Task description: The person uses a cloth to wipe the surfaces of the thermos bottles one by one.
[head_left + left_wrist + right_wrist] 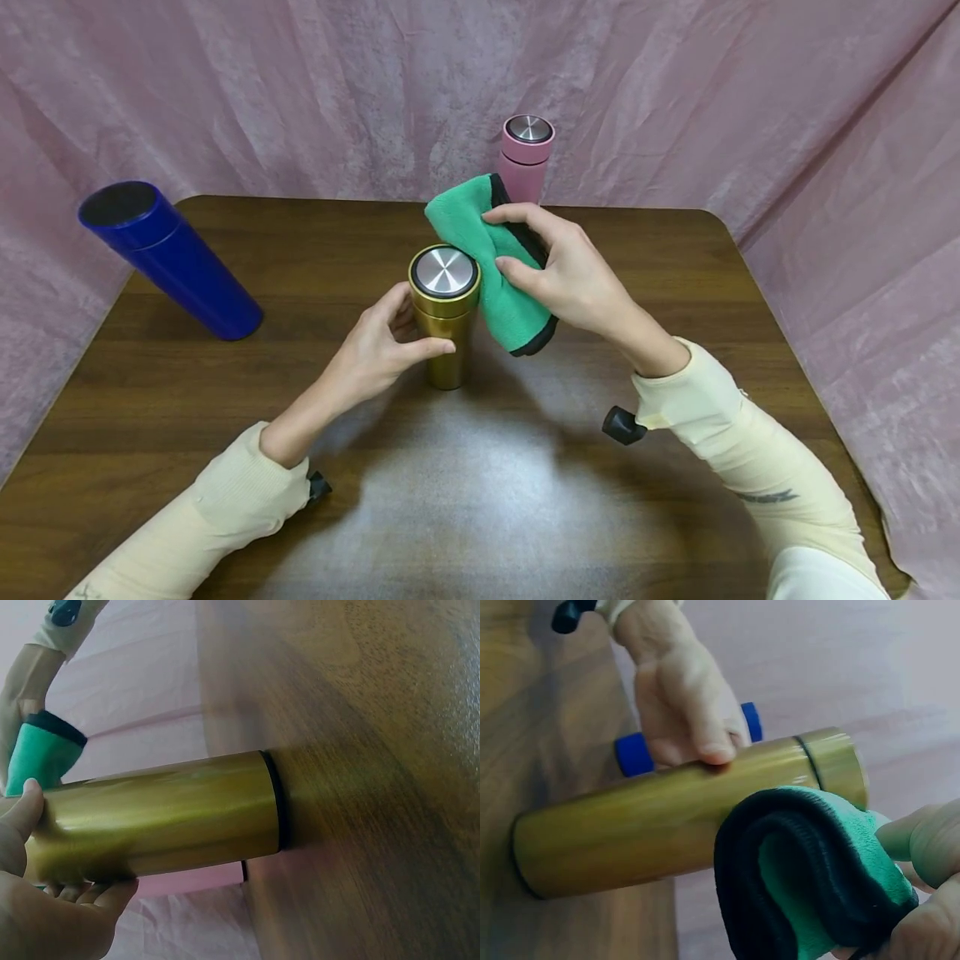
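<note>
A gold thermos flask (444, 333) with a shiny silver lid top stands upright near the middle of the table. My left hand (371, 346) holds it from the left, thumb across the front and fingers behind. A folded green cloth (480, 212) with black edging is pinched between the thumb and fingers of my right hand (577, 271). The cloth lies against the flask's upper right side in the head view. In the right wrist view the cloth (870, 847) covers part of the gold flask (652, 825) near its lid seam.
A blue flask (180, 258) stands on the left of the wooden table (360, 550). Behind the cloth, towards the back edge, is a pink flask (525, 158), its lower part hidden. Pink curtains (300, 100) hang behind and on the right.
</note>
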Demonstrator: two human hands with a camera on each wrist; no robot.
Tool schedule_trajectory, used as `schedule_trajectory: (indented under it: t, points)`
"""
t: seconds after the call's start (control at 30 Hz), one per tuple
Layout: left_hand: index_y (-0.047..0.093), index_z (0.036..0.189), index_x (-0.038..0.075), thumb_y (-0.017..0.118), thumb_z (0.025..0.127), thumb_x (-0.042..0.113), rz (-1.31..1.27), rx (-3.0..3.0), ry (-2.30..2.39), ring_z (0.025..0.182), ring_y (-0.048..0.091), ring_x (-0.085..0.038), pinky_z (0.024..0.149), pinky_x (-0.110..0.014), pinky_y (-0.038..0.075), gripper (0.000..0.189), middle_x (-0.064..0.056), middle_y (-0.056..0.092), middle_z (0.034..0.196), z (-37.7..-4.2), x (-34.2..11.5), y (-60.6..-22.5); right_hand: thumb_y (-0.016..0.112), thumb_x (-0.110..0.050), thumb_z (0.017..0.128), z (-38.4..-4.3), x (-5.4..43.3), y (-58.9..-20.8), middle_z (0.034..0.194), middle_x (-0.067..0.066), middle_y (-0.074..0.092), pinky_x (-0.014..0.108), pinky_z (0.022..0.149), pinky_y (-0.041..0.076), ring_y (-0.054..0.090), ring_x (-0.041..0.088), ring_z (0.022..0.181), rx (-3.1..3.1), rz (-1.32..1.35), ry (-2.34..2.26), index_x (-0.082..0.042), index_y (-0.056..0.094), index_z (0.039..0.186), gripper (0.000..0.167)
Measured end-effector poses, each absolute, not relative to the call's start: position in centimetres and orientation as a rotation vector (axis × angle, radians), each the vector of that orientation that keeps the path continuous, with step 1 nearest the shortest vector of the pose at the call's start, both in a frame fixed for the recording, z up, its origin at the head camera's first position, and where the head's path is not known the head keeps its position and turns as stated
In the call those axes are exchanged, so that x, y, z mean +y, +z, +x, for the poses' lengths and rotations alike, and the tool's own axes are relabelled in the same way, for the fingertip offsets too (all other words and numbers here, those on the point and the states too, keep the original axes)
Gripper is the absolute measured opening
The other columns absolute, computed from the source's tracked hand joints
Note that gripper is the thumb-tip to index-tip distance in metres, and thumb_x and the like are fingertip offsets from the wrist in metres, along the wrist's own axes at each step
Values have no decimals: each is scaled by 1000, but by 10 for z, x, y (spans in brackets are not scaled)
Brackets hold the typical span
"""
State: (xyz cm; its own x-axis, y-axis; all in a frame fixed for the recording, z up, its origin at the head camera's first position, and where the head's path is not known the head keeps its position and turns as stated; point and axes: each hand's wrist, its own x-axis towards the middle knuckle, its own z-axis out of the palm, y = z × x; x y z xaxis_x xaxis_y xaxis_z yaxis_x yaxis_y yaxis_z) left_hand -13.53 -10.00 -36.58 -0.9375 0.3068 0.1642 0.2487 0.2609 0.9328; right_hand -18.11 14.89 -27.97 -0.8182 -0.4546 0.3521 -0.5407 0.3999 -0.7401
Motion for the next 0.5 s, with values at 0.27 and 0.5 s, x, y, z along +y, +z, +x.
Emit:
schedule_trajectory:
  t: [0.27, 0.5]
  points:
    - [50, 142, -1, 87, 84, 4, 535, 2438, 1828, 129, 59, -26, 112, -40, 45, 69, -15, 64, 135, -135, -99, -366, 71, 5, 89, -180, 146, -313, 124, 14, 64, 38, 93, 48, 58, 25, 105, -2621, 903, 1370, -1, 58, 130, 44]
    - [49, 142, 0, 86, 84, 3, 539, 2431, 1832, 130, 59, -27, 113, -40, 45, 69, -15, 64, 136, -135, -99, -367, 70, 5, 87, -180, 143, -342, 127, 16, 64, 43, 99, 46, 58, 29, 111, -2725, 882, 1344, -1, 56, 129, 45]
